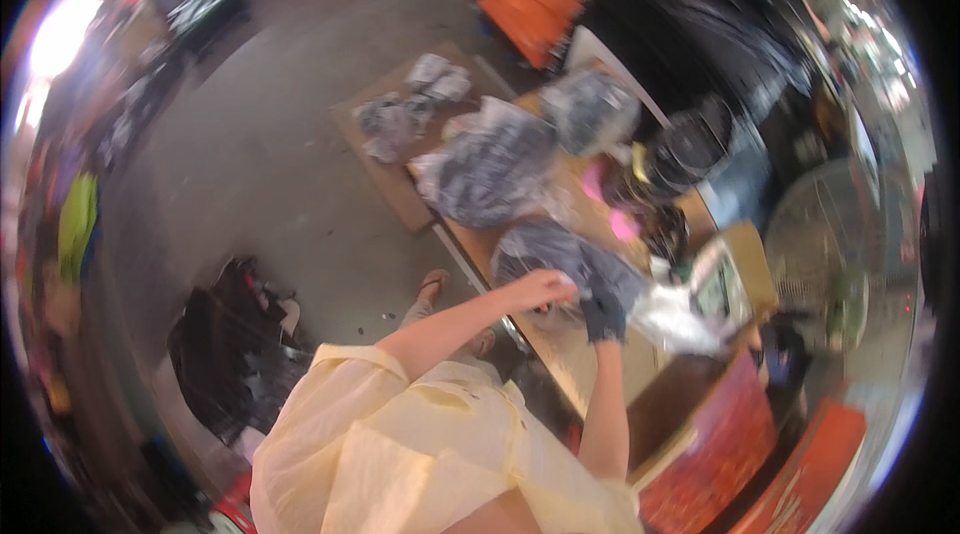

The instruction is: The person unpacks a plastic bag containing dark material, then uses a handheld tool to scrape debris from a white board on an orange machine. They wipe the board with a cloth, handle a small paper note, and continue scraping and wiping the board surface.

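Observation:
My left hand (546,290) is bare, its fingers closed on the near edge of a clear plastic bag (545,246) with dark, folded cloth-like contents. Just to its right, my right hand (604,317) wears a dark glove and lies against the same bag; its fingers blend into the dark bundle. The bag rests on a cardboard-brown table (560,349). Beyond it on the table are a larger bagged dark bundle (495,166) and another bagged bundle (590,111). A crumpled clear plastic wrapper (680,319) lies right of my gloved hand.
Pink items (624,225) and a black round container (690,149) stand at the table's right. An open carton (745,264), a fan (840,254) and a red box (715,439) are nearby. Black bags (235,354) lie on the floor at left; an orange stack (535,4) stands behind.

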### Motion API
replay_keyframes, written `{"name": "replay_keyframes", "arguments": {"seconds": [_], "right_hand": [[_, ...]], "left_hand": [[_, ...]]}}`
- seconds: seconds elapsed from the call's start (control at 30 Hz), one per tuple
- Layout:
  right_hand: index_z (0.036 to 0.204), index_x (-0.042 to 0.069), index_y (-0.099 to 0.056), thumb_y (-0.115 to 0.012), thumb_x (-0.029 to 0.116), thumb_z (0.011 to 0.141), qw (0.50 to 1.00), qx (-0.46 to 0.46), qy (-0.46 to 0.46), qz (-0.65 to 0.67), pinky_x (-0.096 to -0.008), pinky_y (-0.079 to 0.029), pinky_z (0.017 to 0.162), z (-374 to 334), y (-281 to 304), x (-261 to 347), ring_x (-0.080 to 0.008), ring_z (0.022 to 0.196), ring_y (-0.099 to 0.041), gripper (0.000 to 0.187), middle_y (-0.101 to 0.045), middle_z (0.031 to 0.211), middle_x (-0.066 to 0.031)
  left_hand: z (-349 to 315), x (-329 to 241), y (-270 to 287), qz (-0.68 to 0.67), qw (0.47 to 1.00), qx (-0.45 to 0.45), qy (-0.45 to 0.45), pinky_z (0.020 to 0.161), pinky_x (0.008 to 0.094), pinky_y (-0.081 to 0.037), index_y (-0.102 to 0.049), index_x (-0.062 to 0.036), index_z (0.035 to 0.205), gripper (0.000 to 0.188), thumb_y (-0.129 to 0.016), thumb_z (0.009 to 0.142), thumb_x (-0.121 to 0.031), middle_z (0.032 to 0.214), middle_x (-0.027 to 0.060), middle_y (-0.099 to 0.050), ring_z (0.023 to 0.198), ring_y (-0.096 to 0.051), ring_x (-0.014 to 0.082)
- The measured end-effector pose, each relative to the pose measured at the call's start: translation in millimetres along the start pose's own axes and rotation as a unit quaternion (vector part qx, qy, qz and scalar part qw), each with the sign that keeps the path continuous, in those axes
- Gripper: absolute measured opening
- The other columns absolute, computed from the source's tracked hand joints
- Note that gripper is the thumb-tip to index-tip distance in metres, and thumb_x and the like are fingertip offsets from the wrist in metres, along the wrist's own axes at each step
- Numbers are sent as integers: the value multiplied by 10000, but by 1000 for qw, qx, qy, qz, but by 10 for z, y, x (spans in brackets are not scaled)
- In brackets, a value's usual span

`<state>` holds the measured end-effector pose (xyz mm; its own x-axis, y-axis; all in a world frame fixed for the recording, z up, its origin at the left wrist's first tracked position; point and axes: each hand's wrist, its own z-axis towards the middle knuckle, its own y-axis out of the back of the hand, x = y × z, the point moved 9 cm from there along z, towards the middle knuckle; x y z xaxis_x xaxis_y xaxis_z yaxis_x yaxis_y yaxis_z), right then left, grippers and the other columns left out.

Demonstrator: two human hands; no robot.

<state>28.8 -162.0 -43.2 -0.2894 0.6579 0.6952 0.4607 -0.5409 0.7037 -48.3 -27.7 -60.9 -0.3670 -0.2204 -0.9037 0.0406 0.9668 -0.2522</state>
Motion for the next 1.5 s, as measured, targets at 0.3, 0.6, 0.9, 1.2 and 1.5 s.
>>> {"name": "replay_keyframes", "arguments": {"seconds": [0.3, 0.6, 0.9, 1.2, 1.5], "right_hand": [[947, 76, -660, -697, 65, 716, 952, -127, 266, -88, -414, -509, 809, -471, 190, 918, -331, 958, -628, 234, -652, 1005, -128], [1023, 72, -640, -653, 129, 774, 959, -15, 211, -188, -433, -522, 674, -262, -185, 516, -370, 778, -643, 255, -663, 959, -148], [826, 35, -670, -636, 221, 817, 955, -126, 195, -183, -425, -504, 651, -286, 117, 421, -371, 762, -632, 189, -662, 839, -177], [747, 17, -635, -625, 206, 770, 869, 6, -257, 423, -370, -470, 518, -802, -608, -211, -262, 572, -597, 190, -630, 728, -147], [894, 17, -604, -623, 199, 776, 890, 178, -304, 290, -368, -498, 577, -644, -1146, -649, -246, 640, -612, 218, -633, 771, -112]], "left_hand": [[61, -196, -315, 531, 826, -57, -179, 626, 468, -524, -660, -84, 879, 186, -626, 729, -189, 810, 117, -647, 783, -653, 336], [-195, -343, -464, 629, 718, 9, -297, 720, 390, -475, -607, -144, 863, 178, -619, 751, -282, 834, -6, -631, 841, -594, 226], [-83, -148, -80, 401, 901, -136, -98, 590, 377, -470, -589, -108, 813, 154, -629, 820, -256, 759, 75, -647, 683, -620, 265], [69, 283, 6, -92, 991, -62, 72, 605, 353, -476, -623, -48, 850, 217, -742, 682, -118, 749, 78, -655, 643, -610, 178], [-157, -252, -427, 540, 805, -38, -242, 620, 410, -470, -599, -152, 738, 182, -701, 597, -99, 734, -19, -617, 833, -594, 230]]}}
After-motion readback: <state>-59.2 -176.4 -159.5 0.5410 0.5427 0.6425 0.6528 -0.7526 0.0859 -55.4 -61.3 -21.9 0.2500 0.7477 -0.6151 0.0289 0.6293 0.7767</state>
